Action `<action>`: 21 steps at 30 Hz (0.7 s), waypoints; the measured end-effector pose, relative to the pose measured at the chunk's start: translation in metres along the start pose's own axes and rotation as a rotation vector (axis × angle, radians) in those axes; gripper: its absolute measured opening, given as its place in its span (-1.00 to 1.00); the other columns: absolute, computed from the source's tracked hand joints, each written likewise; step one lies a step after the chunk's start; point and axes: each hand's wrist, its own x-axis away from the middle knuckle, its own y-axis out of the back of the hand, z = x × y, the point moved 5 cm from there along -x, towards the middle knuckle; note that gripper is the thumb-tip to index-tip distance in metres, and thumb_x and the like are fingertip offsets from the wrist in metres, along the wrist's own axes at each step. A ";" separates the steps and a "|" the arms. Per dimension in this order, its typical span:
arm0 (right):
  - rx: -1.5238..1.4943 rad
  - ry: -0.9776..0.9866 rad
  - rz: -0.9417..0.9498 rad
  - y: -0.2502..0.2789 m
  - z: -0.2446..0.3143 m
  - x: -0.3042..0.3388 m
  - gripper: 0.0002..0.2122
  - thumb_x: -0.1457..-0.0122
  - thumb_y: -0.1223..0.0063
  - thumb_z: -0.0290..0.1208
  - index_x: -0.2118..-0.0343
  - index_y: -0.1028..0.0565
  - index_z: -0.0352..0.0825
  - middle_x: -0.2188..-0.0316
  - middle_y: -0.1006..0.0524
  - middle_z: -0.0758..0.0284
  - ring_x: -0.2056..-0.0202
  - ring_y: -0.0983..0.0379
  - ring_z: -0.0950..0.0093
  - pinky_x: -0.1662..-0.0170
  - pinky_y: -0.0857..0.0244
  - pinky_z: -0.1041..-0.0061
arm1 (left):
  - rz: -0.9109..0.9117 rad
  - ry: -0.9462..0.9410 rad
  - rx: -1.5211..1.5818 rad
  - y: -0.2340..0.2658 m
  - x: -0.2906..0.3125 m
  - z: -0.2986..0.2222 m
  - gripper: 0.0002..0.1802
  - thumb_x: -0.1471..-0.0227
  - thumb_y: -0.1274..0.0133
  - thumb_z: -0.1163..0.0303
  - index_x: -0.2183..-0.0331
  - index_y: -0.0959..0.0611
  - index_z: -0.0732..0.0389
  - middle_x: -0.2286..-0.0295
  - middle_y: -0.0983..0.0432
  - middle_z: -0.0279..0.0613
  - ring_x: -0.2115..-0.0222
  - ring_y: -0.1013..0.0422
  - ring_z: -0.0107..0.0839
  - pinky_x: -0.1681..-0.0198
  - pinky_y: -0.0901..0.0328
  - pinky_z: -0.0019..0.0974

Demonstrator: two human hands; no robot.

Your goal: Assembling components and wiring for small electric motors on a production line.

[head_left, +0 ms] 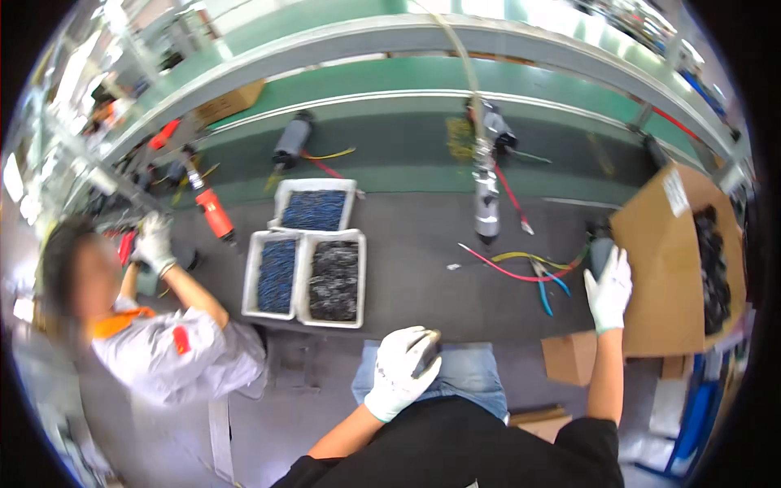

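In my gloved left hand (399, 370), held low in front of my lap, is a small dark rounded part (426, 355); the fingers curl round it and hide most of its shape. My gloved right hand (609, 294) reaches to the right side of the bench and grips a grey cylindrical part with wires (600, 254). Red and yellow wires (529, 259) trail leftward from it over the dark bench top. Just left of this hand lie blue-handled pliers (544, 291), their handles spread.
A cardboard box (657, 264) of black parts stands right of my right hand. White trays (364, 281) hold blue and black pieces. A power screwdriver (486, 203) hangs above the bench. Similar grey parts (294, 140) lie on the green conveyor (390, 146). A co-worker (179, 346) works at the left.
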 end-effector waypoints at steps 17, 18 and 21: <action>-0.919 0.317 0.189 0.057 0.222 0.074 -0.31 -0.01 -0.28 -0.59 -0.27 -0.30 -0.52 -0.35 -0.23 -0.03 -0.35 -0.19 0.00 -0.39 -0.10 0.11 | -0.196 0.484 -0.609 0.154 -0.276 0.395 -0.33 -0.15 -0.16 0.05 -0.12 -0.55 0.36 -0.04 -0.56 0.25 -0.08 -0.47 0.14 -0.20 -0.34 0.00; -0.908 0.311 0.212 0.052 0.223 0.079 -0.31 0.01 -0.29 -0.58 -0.26 -0.32 -0.52 -0.34 -0.23 -0.05 -0.34 -0.19 -0.02 -0.38 -0.10 0.09 | -0.124 0.561 -0.650 0.133 -0.297 0.434 -0.24 -0.11 -0.18 -0.06 -0.12 -0.55 0.37 -0.05 -0.55 0.28 -0.10 -0.46 0.14 -0.20 -0.34 0.01; -0.902 0.243 0.209 0.039 0.226 0.079 -0.30 0.04 -0.32 -0.57 -0.23 -0.33 -0.52 -0.32 -0.24 -0.07 -0.32 -0.20 -0.06 -0.37 -0.11 0.06 | 0.135 0.598 -0.713 0.101 -0.345 0.515 -0.04 0.04 -0.27 -0.21 -0.14 -0.51 0.38 -0.04 -0.55 0.31 -0.10 -0.47 0.15 -0.19 -0.36 0.02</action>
